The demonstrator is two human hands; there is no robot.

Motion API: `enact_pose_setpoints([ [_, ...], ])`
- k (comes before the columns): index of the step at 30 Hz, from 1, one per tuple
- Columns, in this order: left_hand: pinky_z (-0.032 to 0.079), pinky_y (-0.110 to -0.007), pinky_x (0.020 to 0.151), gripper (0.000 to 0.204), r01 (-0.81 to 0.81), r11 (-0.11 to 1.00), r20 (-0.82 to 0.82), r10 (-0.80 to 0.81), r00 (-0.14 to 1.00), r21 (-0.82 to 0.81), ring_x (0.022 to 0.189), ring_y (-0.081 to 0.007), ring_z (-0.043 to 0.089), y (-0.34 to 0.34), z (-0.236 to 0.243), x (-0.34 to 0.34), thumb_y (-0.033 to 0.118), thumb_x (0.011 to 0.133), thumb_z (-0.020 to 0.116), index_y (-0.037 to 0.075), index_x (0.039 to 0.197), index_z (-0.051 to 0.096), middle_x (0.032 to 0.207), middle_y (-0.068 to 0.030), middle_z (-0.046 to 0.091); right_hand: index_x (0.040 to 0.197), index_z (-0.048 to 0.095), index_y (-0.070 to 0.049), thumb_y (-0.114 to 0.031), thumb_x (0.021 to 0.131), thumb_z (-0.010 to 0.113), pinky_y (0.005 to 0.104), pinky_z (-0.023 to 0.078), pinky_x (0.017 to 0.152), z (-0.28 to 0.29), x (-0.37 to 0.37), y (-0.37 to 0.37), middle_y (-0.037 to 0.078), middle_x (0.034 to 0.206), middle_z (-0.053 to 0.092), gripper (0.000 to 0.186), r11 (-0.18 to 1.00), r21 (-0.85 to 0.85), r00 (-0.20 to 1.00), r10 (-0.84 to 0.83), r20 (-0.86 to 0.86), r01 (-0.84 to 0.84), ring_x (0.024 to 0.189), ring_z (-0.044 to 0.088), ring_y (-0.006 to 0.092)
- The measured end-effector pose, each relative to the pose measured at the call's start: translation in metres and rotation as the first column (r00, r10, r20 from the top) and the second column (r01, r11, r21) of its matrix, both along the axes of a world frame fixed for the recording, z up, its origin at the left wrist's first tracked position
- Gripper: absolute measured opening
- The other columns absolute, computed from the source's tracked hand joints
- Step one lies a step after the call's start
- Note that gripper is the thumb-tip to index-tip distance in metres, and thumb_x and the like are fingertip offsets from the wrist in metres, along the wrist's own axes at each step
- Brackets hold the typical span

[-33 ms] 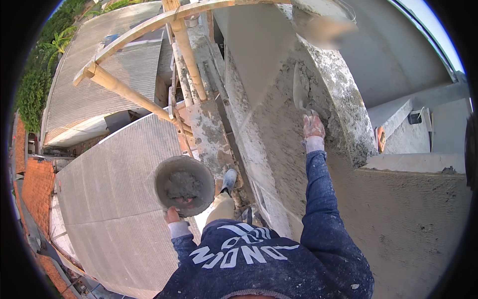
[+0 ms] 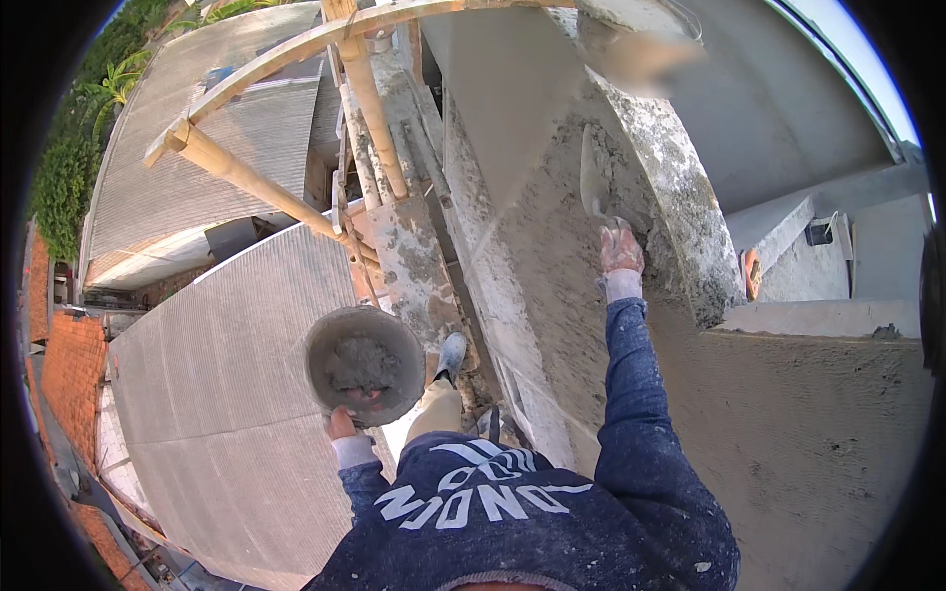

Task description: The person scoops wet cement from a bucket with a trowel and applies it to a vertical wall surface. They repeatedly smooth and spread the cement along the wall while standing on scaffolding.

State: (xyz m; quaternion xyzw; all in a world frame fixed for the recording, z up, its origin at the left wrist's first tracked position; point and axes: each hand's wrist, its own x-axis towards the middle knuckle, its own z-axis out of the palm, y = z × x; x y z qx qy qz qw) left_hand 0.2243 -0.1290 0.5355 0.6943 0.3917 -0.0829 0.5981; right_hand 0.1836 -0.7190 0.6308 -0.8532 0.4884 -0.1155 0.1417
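My right hand (image 2: pixel 621 246), smeared with grey mortar, is closed round the handle of a trowel (image 2: pixel 590 175). The trowel's blade lies edge-on against the rough wet mortar (image 2: pixel 631 167) on the wall, beneath a pale mottled ledge. Lower left, my left hand (image 2: pixel 341 424) grips the near side of a round grey bucket (image 2: pixel 320 340); part of that hand is hidden by the bucket. Inside the bucket is a heap of grey mortar (image 2: pixel 363 362).
Bamboo poles (image 2: pixel 251 187) form scaffolding at the upper left. My booted foot (image 2: pixel 452 353) stands on a mortar-stained plank (image 2: pixel 414 256) beside the wall. Corrugated roofs (image 2: pixel 227 345) lie below on the left. The mottled concrete ledge (image 2: pixel 680 187) runs along the wall at right.
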Motion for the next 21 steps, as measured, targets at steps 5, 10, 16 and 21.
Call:
enact_pose_setpoints([
  [5, 0.046, -0.036, 0.054, 0.019, -0.008, 0.998, 0.004, 0.008, 1.000, -0.068, 0.063, -0.0227, 0.057, -0.015, 0.005, -0.010, 0.010, 0.065, 0.055, -0.004, 0.077, 0.055, 0.074, -0.0120, 0.059, 0.125, 0.052, -0.014, -0.039, 0.088, 0.055, 0.0438, 0.046, 0.087, 0.030, -0.019, 0.012, 0.016, 0.107, 0.064, 0.045, 0.999, -0.016, 0.999, -0.030, -0.019, 0.030, 0.101, 0.060, 0.0358],
  [10, 0.047, -0.038, 0.056, 0.021, -0.025, 0.999, -0.053, 0.023, 0.998, -0.036, 0.066, -0.0259, 0.059, -0.014, -0.007, -0.029, 0.008, 0.062, 0.054, -0.006, 0.078, 0.053, 0.078, -0.0145, 0.060, 0.123, 0.053, -0.011, -0.035, 0.087, 0.058, 0.0439, 0.047, 0.085, 0.066, -0.043, 0.033, 0.017, 0.106, 0.065, 0.043, 0.999, -0.047, 1.000, -0.001, 0.021, 0.002, 0.100, 0.061, 0.0360],
  [16, 0.050, -0.039, 0.060, 0.031, -0.023, 0.998, -0.024, 0.021, 0.999, -0.057, 0.069, -0.0277, 0.060, -0.015, -0.014, -0.042, 0.008, 0.063, 0.052, -0.009, 0.087, 0.057, 0.082, -0.0159, 0.061, 0.121, 0.053, -0.011, -0.032, 0.086, 0.060, 0.0440, 0.049, 0.082, 0.086, -0.071, 0.055, 0.017, 0.103, 0.065, 0.042, 0.987, -0.162, 0.996, 0.007, -0.089, -0.021, 0.094, 0.062, 0.0361],
  [21, 0.050, -0.038, 0.062, 0.029, -0.050, 0.978, 0.075, 0.066, 0.995, -0.204, 0.069, -0.0301, 0.059, -0.020, 0.002, -0.053, 0.010, 0.064, 0.052, -0.007, 0.085, 0.061, 0.084, -0.0164, 0.062, 0.119, 0.054, -0.013, -0.027, 0.084, 0.061, 0.0443, 0.050, 0.078, 0.111, -0.077, 0.087, 0.015, 0.102, 0.063, 0.038, 0.935, -0.318, 0.982, 0.117, -0.146, -0.158, 0.088, 0.063, 0.0349],
])
